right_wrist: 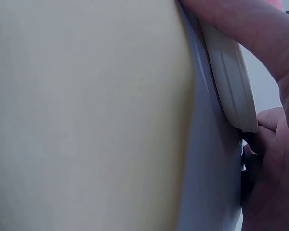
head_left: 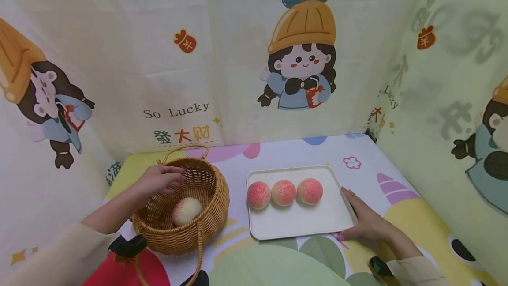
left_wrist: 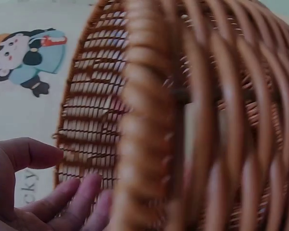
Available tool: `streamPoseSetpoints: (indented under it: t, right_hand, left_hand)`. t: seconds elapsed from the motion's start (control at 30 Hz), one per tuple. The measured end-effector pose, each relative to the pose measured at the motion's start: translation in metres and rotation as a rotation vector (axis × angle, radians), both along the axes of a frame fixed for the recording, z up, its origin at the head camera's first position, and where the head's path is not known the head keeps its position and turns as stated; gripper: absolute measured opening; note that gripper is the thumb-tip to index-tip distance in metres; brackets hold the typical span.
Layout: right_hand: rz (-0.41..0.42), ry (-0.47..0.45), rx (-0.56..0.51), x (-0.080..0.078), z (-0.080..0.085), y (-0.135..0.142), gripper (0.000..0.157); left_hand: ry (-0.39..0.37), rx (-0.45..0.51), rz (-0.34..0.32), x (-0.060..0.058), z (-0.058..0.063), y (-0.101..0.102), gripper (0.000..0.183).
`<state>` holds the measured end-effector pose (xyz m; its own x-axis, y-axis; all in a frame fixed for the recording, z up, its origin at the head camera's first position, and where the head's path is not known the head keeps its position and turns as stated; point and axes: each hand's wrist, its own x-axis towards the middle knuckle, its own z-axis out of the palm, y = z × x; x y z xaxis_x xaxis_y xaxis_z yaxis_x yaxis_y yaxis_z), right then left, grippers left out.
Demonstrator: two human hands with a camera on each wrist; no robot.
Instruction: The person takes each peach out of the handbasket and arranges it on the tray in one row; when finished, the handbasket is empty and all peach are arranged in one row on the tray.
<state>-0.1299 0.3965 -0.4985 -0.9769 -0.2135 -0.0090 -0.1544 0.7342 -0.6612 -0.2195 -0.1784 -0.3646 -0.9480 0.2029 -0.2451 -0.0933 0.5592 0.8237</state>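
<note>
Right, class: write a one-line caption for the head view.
Left hand over a basket holding a peach; right hand at the edge of a tray with three more peaches.

The left basket is woven golden brown, the peach inside cream flushed with pink. Right of it, three peaches are pink speckled red, their tray white. The table is white with green, yellow and purple shapes; the far backdrop, cream with girls in orange hats.

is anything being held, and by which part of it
The right hand holds the tray by its right edge; the left hand, at the basket, holds nothing.
</note>
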Motion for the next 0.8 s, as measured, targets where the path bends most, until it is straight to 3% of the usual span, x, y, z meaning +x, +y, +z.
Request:
streamPoseSetpoints:
  t: [0.43,0.8]
  right_hand:
    - [-0.005,0.013,0.011,0.0,-0.001,0.0,0.137]
    - [-0.013,-0.003,0.009,0.001,-0.001,-0.001,0.138]
  left_hand:
    - [-0.1,-0.134,-0.116,0.002,-0.028,0.0,0.066]
    - [-0.141,-0.155,-0.188,0.006,-0.033,0.007,0.061]
